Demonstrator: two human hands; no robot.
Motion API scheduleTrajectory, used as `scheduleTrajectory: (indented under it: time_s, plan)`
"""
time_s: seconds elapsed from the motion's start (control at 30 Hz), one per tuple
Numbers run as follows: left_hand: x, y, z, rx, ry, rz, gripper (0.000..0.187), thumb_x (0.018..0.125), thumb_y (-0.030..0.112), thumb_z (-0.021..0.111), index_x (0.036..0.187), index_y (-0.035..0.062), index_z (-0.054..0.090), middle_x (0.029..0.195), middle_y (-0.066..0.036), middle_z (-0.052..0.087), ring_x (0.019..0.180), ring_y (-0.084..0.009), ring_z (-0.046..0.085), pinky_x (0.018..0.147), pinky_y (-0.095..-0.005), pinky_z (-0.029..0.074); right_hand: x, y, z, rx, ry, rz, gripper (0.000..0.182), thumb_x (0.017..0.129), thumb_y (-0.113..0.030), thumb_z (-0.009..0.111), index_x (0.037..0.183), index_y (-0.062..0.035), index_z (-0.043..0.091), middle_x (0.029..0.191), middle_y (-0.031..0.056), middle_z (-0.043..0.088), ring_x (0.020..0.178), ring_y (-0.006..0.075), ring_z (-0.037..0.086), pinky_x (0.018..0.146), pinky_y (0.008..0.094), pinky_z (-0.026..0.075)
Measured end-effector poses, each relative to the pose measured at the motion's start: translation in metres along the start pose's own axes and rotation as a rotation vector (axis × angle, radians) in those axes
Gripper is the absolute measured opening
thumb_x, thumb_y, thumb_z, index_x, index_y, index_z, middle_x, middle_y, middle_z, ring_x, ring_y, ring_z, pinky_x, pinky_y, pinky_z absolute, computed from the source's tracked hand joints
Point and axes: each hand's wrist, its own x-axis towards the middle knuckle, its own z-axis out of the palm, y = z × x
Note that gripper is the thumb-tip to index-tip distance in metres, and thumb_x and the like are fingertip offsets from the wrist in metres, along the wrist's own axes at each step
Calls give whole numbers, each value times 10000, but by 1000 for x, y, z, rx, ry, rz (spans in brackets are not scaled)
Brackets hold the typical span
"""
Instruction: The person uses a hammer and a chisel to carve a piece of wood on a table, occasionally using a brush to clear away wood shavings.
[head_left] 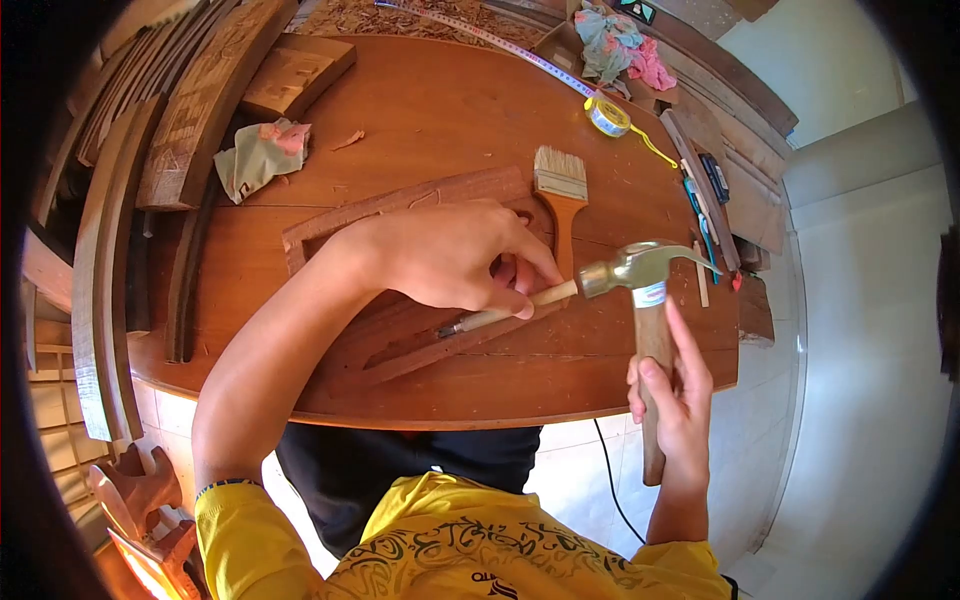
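My left hand [445, 250] is closed around the wooden handle of a chisel [485, 319], which slants low over the workpiece, its metal end pointing left. Its blade tip is hard to make out. In my right hand [682, 395] is a claw hammer [652, 330], gripped by its wooden handle with the index finger stretched along it. The hammer's face is at the butt of the chisel handle and appears to touch it. A carved wooden frame piece [425, 358] lies on the table beneath my left hand, which hides part of it.
Beyond the chisel lies a flat paintbrush [562, 185] on the wooden table [430, 110]. A yellow tape measure [608, 117] lies extended at the back. Boards [205, 110] and sandpaper [262, 158] are on the left. Pens [700, 215] and wood strips line the right edge.
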Motion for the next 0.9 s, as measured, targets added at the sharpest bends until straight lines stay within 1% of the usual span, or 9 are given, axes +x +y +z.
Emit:
scheduleTrajectory:
  time_s: [0.1, 0.23, 0.37, 0.47, 0.53, 0.6, 0.67, 0.73, 0.9]
  plan:
    - [-2, 3, -1, 9, 7, -19, 366, 926, 188, 781, 1259, 37, 754, 951, -98, 747, 828, -207, 676, 775, -358, 551, 0, 1, 2, 61, 116, -21, 683, 1052, -41, 600, 1674, -137, 337, 832, 48, 612, 590, 71, 513, 525, 230, 434]
    - [2, 1, -2, -3, -11, -12, 369, 921, 186, 784, 1258, 38, 757, 948, -99, 745, 829, -209, 676, 775, -353, 553, -5, 11, 0, 19, -24, 16, 659, 1065, -77, 586, 1673, -135, 338, 834, 57, 611, 592, 72, 522, 525, 234, 445]
    - [-1, 7, -2, -3, -8, -71, 371, 913, 163, 785, 1261, 35, 756, 939, -98, 741, 826, -206, 673, 774, -353, 553, -1, 0, 1, 46, 131, 18, 699, 1065, -71, 577, 1693, -153, 282, 824, 55, 598, 583, 80, 520, 513, 238, 446]
    - [0, 5, -2, 42, -25, -34, 376, 909, 153, 784, 1261, 24, 753, 940, -104, 740, 826, -203, 673, 775, -351, 553, -7, 11, -2, 8, -73, 43, 702, 1060, -63, 578, 1692, -156, 287, 838, 58, 608, 584, 77, 518, 519, 241, 447]
    - [0, 2, -3, 42, 2, 10, 373, 911, 168, 779, 1256, 28, 754, 942, -106, 741, 829, -209, 674, 776, -355, 552, -5, 9, -7, 19, -4, -3, 685, 1071, -93, 565, 1693, -155, 284, 839, 53, 602, 573, 76, 503, 513, 240, 448]
    - [-3, -1, 1, 28, 8, 9, 371, 913, 184, 774, 1251, 32, 756, 945, -108, 744, 834, -215, 677, 777, -360, 551, -3, -3, 4, 39, 188, -4, 665, 1081, -95, 539, 1692, -152, 285, 824, 45, 581, 568, 77, 502, 498, 232, 441]
    - [-1, 1, -2, 33, -18, -10, 370, 914, 201, 771, 1245, 36, 758, 947, -111, 750, 842, -220, 680, 780, -366, 551, -5, 2, 13, 83, 163, -18, 648, 1085, -88, 525, 1688, -144, 293, 818, 48, 570, 561, 80, 493, 491, 233, 433]
    - [-1, 0, -3, 25, -32, 8, 370, 911, 218, 770, 1235, 41, 761, 944, -119, 759, 860, -236, 689, 784, -371, 550, -8, 14, 11, -28, -6, -41, 657, 1079, -87, 532, 1688, -126, 287, 826, 59, 588, 560, 86, 493, 495, 244, 430]
    - [-3, -2, 0, 53, -5, 16, 366, 899, 234, 776, 1207, 37, 768, 950, -116, 759, 869, -251, 693, 786, -375, 550, -5, 1, 18, 55, 200, -30, 667, 1082, -108, 534, 1693, -129, 266, 819, 54, 575, 559, 74, 493, 489, 228, 425]
